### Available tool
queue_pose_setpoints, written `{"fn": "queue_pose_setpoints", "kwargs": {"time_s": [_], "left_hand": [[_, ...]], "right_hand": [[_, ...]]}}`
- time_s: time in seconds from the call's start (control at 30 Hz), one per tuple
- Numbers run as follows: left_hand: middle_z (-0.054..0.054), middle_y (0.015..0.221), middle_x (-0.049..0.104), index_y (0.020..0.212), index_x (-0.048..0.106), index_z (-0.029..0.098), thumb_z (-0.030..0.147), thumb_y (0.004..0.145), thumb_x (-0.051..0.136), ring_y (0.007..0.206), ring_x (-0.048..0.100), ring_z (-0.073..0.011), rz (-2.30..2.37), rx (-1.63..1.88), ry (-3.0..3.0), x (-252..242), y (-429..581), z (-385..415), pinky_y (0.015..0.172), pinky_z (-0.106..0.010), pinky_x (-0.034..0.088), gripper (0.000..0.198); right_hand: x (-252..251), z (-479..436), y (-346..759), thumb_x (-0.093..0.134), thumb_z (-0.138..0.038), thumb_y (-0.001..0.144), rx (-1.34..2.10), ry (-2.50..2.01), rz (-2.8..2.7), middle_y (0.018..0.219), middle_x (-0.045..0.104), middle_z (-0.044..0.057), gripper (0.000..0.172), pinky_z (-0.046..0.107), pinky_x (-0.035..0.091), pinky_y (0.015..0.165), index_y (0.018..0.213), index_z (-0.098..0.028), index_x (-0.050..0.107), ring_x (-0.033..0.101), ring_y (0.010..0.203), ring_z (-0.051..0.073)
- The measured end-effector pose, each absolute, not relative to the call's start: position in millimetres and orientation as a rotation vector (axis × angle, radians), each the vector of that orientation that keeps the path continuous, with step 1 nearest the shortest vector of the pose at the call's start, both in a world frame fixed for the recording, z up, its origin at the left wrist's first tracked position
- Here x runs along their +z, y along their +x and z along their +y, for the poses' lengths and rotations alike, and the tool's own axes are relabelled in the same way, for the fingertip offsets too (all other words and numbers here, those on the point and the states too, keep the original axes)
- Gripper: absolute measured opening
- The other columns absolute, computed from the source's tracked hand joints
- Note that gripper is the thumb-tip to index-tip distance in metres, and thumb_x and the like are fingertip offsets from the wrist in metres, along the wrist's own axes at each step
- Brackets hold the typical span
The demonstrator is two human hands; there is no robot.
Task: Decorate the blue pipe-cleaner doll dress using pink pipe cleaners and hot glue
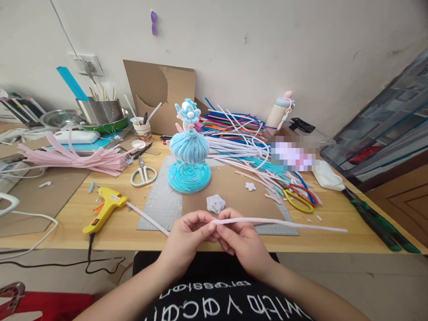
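A pale pink-white pipe cleaner (284, 221) is pinched at its left end between the fingertips of my left hand (192, 236) and my right hand (242, 238). The rest of it stretches out to the right over the table's front edge. Just beyond my fingers lies a crumpled-looking pale lilac piece (216, 203). Behind it stands a blue pipe-cleaner figure with a pleated skirt (189, 146), a flower top (189, 111) and a round coiled base (189, 176). To the right, a small white flower (250, 186) rests on a brown cardboard sheet (230, 180).
A yellow glue gun (106, 209) and white-handled scissors (143, 174) lie left. Yellow-handled scissors (298, 200) sit right, near bundles of coloured pipe cleaners (234, 147). A pink pipe-cleaner bundle (73, 156) is far left. A grey cutting mat (160, 200) lies under the cardboard.
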State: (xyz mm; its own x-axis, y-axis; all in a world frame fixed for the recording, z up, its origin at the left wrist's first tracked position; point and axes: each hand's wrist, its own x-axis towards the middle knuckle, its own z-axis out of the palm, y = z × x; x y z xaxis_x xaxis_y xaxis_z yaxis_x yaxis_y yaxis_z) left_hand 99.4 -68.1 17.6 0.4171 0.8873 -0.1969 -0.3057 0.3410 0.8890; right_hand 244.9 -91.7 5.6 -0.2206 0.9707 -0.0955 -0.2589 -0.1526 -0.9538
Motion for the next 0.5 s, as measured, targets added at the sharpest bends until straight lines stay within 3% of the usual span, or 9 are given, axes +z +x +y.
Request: {"fn": "queue_pose_setpoints", "kwargs": {"time_s": [0.33,0.5], "left_hand": [[-0.004,0.073,0.069,0.087,0.068,0.013,0.028,0.072,0.074,0.067,0.063,-0.0122,0.775,0.897,0.879,13.4,97.0,-67.3,0.068,-0.024,0.051,0.022],[-0.003,0.075,0.067,0.095,0.068,0.016,0.03,0.074,0.072,0.064,0.061,-0.011,0.79,0.949,0.839,14.2,96.7,-68.7,0.06,-0.022,0.05,0.026]], "right_hand": [[2.9,-93.2,244.0,0.061,-0.039,0.084,1.527,-0.913,-0.947,0.054,0.044,-0.008,0.023,0.018,0.025,0.04,0.083,-0.02,0.049,0.035,0.043,0.004],[0.5,-92.4,246.3,0.059,-0.032,0.086,1.486,-0.854,-0.937,0.058,0.049,-0.007,0.014,0.016,0.031,0.039,0.082,-0.02,0.053,0.04,0.044,0.005]]}}
